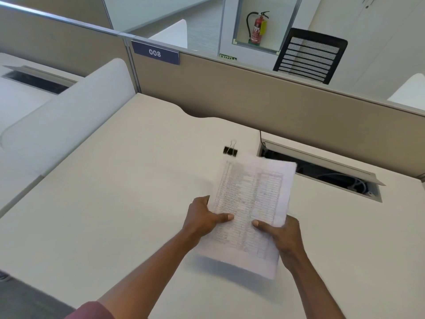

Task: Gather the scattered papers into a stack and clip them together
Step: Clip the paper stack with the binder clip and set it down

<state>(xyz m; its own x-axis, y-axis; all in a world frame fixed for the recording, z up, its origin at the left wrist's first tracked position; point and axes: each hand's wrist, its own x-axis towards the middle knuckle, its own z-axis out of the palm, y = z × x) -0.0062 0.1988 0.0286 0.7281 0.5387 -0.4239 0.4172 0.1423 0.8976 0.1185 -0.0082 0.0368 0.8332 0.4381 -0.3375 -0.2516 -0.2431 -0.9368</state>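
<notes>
Holding the papers (249,208) above the table (115,192), long axis running away from the person and leaning slightly right, left hand (204,219) and right hand (279,236) pinching the near half, thumbs on top, binder clip (230,150) lying just beyond the far edge.

Both hands, left hand (203,221) and right hand (281,238), hold paper stack (249,203) above desk (115,203); binder clip (230,150) lies beyond.

In my grip I see white papers (250,203) printed with grey ruled tables; beyond it, a black binder clip (230,150) on the cream surface (115,192).
</notes>
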